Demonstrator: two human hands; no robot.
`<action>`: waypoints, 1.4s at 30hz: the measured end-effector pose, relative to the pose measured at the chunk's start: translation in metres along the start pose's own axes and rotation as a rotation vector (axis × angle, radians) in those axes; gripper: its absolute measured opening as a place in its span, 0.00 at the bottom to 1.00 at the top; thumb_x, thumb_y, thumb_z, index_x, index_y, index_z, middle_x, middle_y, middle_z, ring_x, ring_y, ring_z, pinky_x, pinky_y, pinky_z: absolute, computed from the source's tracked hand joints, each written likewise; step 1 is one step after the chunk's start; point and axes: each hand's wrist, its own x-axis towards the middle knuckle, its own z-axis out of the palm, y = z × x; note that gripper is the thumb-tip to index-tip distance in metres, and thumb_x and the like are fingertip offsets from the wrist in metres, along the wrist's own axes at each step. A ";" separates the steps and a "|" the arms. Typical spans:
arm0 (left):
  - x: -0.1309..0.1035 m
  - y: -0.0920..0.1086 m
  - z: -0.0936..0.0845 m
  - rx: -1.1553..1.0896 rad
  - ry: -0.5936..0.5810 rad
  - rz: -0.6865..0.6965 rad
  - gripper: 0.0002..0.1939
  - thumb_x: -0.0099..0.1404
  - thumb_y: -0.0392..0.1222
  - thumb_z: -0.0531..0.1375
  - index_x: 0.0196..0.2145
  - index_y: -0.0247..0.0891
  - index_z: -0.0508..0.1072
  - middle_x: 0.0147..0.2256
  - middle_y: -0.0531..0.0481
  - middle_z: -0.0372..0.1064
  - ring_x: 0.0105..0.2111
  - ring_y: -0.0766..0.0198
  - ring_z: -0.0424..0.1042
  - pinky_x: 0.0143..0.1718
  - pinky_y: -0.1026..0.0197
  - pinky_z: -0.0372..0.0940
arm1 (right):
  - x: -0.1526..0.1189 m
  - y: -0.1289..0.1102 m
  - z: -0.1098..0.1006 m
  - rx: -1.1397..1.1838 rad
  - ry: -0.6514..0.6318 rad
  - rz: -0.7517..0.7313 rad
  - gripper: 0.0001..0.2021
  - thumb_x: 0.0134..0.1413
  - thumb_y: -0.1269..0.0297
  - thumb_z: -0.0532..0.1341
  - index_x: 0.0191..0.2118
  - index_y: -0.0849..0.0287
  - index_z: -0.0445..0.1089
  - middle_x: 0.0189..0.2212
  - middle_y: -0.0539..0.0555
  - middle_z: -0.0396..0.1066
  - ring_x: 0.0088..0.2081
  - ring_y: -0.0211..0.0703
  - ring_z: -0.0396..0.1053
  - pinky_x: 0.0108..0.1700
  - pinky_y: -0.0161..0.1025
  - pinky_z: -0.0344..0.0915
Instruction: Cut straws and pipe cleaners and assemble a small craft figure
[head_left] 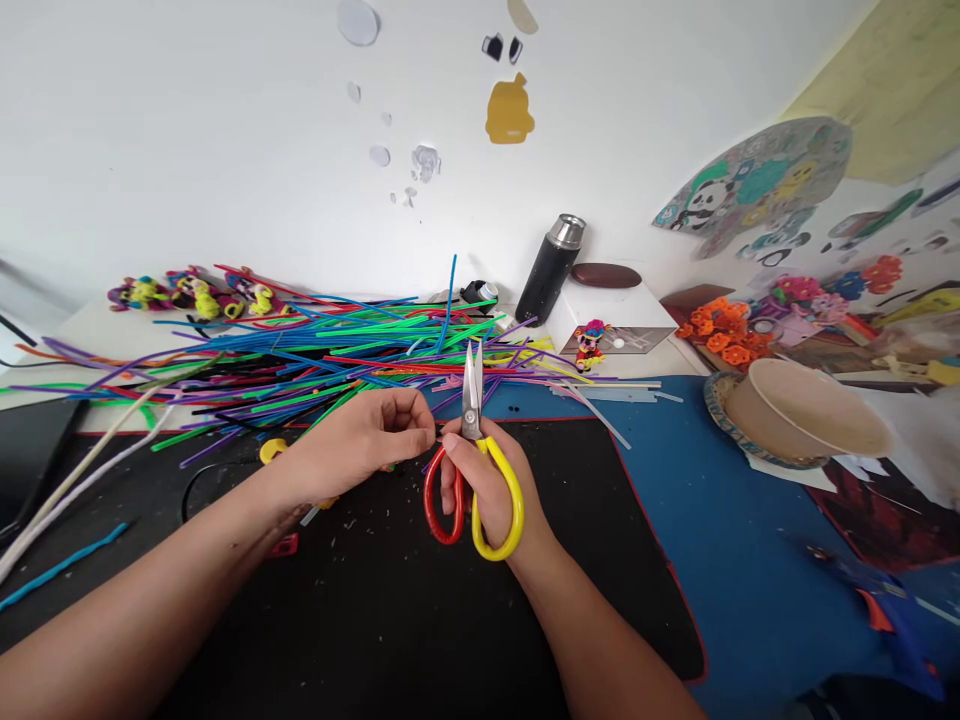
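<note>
Scissors (470,415) with one red and one yellow handle point upward, their blades slightly apart, held in my right hand (491,480). My right thumb and index finger come together beside the red handle. Just left of them, my left hand (382,430) is closed in a pinch, its thumb against the index finger; what it holds is too small to make out. Behind both hands lies a wide pile of colourful pipe cleaners (337,340). A small yellow round object (272,451) is partly hidden by my left wrist.
A black mat (375,620) with red edging lies over a blue surface (675,480). At the back stand a black thermos (550,270) and small figures (199,293). On the right are a bowl (817,410) and a blue glue gun (885,610).
</note>
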 end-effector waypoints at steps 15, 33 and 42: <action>0.000 -0.003 0.000 0.038 -0.042 0.026 0.10 0.55 0.45 0.71 0.27 0.41 0.75 0.25 0.54 0.68 0.25 0.65 0.60 0.27 0.64 0.54 | -0.001 0.000 0.001 0.004 -0.022 0.005 0.16 0.59 0.50 0.71 0.40 0.55 0.68 0.19 0.42 0.69 0.16 0.35 0.65 0.19 0.30 0.63; 0.001 -0.008 -0.001 0.162 -0.058 -0.010 0.11 0.59 0.48 0.68 0.31 0.40 0.73 0.27 0.57 0.66 0.27 0.66 0.59 0.28 0.63 0.54 | -0.001 0.000 0.003 -0.056 0.000 0.000 0.12 0.59 0.54 0.68 0.39 0.55 0.69 0.18 0.42 0.68 0.16 0.35 0.65 0.20 0.30 0.63; -0.001 0.000 -0.010 0.175 0.010 0.007 0.10 0.57 0.46 0.68 0.29 0.40 0.73 0.23 0.57 0.65 0.23 0.68 0.58 0.25 0.64 0.51 | 0.006 -0.003 -0.007 -0.032 0.092 -0.049 0.13 0.58 0.53 0.69 0.38 0.55 0.69 0.18 0.42 0.68 0.16 0.35 0.65 0.19 0.30 0.60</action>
